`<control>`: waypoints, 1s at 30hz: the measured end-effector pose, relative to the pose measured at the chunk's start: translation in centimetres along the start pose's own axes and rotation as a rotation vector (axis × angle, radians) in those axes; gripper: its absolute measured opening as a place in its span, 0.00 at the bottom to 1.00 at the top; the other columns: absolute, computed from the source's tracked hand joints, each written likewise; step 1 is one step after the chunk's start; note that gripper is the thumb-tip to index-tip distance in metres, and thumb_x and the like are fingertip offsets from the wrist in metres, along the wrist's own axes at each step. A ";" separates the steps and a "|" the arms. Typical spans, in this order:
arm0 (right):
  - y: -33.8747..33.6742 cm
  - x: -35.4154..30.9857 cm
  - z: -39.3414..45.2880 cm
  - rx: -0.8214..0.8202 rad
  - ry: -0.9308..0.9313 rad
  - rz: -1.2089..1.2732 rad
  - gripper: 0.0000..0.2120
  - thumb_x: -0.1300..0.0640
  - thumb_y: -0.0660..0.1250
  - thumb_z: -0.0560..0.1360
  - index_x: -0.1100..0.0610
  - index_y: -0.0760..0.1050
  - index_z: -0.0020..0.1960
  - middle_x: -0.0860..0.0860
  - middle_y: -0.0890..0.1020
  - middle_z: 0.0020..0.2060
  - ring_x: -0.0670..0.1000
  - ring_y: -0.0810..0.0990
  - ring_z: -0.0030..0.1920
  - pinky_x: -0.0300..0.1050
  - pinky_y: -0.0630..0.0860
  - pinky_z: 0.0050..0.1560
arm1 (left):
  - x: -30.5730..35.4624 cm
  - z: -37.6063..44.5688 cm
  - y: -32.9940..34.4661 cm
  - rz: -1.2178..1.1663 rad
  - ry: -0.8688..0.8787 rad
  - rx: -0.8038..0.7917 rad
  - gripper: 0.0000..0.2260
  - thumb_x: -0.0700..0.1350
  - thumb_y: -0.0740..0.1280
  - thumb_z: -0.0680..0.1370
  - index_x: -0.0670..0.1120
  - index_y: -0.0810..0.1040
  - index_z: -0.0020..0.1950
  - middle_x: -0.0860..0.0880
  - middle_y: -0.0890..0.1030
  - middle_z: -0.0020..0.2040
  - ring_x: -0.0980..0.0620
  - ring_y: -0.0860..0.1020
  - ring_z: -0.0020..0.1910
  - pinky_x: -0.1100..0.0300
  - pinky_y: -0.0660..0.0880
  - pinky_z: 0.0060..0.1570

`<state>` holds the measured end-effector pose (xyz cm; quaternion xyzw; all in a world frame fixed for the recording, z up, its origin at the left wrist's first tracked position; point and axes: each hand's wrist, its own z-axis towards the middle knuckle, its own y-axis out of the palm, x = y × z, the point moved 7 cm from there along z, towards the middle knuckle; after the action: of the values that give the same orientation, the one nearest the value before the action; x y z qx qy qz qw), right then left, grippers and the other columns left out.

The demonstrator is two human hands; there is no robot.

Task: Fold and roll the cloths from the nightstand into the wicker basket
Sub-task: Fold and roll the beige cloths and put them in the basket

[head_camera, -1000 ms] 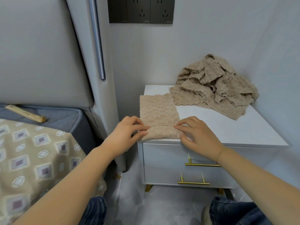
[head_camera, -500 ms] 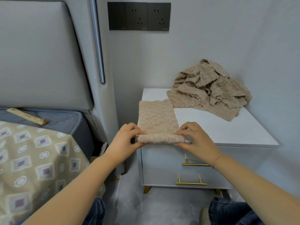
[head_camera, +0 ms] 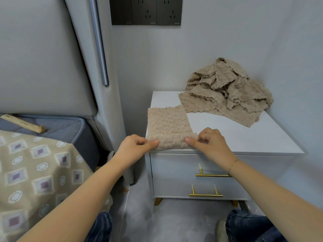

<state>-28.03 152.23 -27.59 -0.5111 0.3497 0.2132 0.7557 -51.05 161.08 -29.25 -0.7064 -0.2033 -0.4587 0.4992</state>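
Low in the middle of the frame, both hands work the near end of a folded strip of cloth (head_camera: 168, 124) that lies along the left edge of the white nightstand (head_camera: 244, 137). The left hand (head_camera: 134, 145) has its fingers curled with the thumb pressed on the rolled edge, and the right hand (head_camera: 209, 142) pinches the other end the same way, so each hand grips one end of the first turn of the roll. That roll sits right at the front lip of the top — a tug toward the body would likely pull it off the edge and let it unwind over the drawers. The fabric looks fluffy and springy, so in my judgement a loose first turn would make a fat, slack roll, and uneven pressure between the two thumbs would send it off crooked into a cone. Farther back, in the right centre of the frame, the heap of unfolded cloths (head_camera: 227, 91) lies just beyond the strip's far end; rolling forward could catch its nearest flap and drag it in. The wicker basket is not in view.
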 end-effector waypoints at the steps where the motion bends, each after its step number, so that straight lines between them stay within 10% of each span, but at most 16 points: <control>1: 0.0 0.0 0.2 -0.003 0.008 -0.023 0.22 0.38 0.69 0.68 0.50 0.68 0.24 0.48 0.72 0.32 0.50 0.71 0.40 0.50 0.68 0.46 | -0.3 0.3 0.0 -0.012 -0.025 0.014 0.30 0.59 0.71 0.72 0.29 0.75 0.38 0.43 0.67 0.39 0.49 0.67 0.39 0.58 0.65 0.43; 7: 0.0 0.4 1.1 0.007 0.067 -0.201 0.31 0.34 0.66 0.70 0.61 0.70 0.25 0.59 0.77 0.31 0.53 0.76 0.36 0.47 0.65 0.43 | -2.0 1.7 0.3 -0.118 -0.131 0.104 0.31 0.61 0.74 0.68 0.30 0.80 0.44 0.47 0.71 0.41 0.51 0.68 0.43 0.74 0.69 0.31; 11: -0.1 0.3 1.4 0.023 0.096 -0.312 0.30 0.30 0.64 0.68 0.53 0.67 0.22 0.47 0.73 0.24 0.50 0.75 0.36 0.47 0.65 0.45 | -1.9 2.1 0.2 -0.070 -0.162 0.123 0.27 0.60 0.74 0.69 0.34 0.78 0.39 0.46 0.72 0.35 0.52 0.69 0.38 0.64 0.65 0.33; 20: -0.1 -1.7 1.4 0.038 -0.307 -0.180 0.12 0.46 0.71 0.72 0.51 0.77 0.52 0.46 0.73 0.48 0.47 0.70 0.51 0.43 0.69 0.52 | 3.4 0.3 -1.0 0.346 0.535 0.260 0.10 0.51 0.70 0.76 0.52 0.79 0.55 0.57 0.72 0.52 0.59 0.69 0.51 0.74 0.64 0.53; 30: 0.2 -1.5 0.8 -0.075 -0.342 -0.252 0.24 0.36 0.64 0.71 0.52 0.81 0.57 0.43 0.76 0.50 0.45 0.70 0.53 0.40 0.67 0.57 | 2.2 0.4 -0.9 0.439 0.535 0.136 0.18 0.59 0.64 0.76 0.52 0.81 0.61 0.60 0.76 0.54 0.58 0.70 0.54 0.62 0.68 0.59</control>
<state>-28.93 153.05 -26.40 -0.5349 0.1416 0.2133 0.8052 -50.39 161.41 -26.95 -0.5531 0.0611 -0.4947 0.6675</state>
